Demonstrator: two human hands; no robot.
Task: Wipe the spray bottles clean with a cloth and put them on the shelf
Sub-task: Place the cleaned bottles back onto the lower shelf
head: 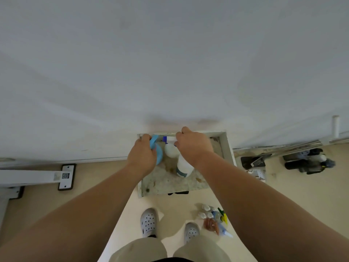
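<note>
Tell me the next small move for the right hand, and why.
Probably release the white spray bottle: the right hand grips its trigger head, its base seems down on the shelf beside a second white bottle, and the left hand holds the blue cloth clear of it.

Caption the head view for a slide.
Left hand grips a blue cloth; right hand grips a white spray bottle at the shelf.
</note>
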